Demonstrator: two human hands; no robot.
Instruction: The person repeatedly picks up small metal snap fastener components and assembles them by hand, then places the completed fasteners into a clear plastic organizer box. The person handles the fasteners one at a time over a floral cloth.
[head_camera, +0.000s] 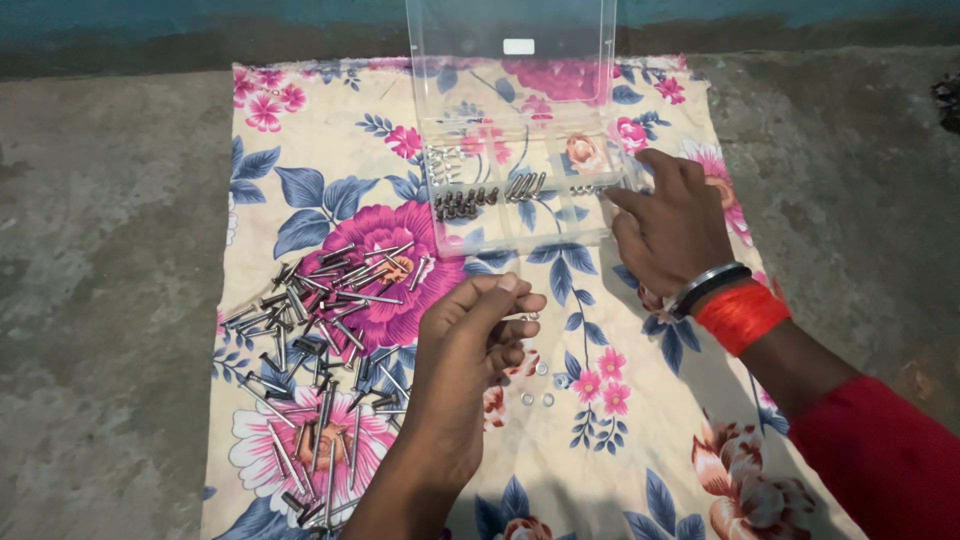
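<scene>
My left hand (470, 345) hovers over the floral cloth (300, 130), its fingertips pinched on a small metal screw (522, 317). A heap of loose metal screws and bolts (320, 350) lies just to its left. My right hand (672, 222) rests on the right edge of a clear plastic compartment box (520, 180), fingers touching its wall. The box's lid stands open at the back. Some compartments hold sorted screws (468, 202). A few small washers (538, 385) lie on the cloth below my left hand.
The cloth is spread on a rough concrete floor (110, 250). A blue-painted wall base (200, 25) runs along the back. My right wrist wears a metal bangle and red thread above a red sleeve (880, 450).
</scene>
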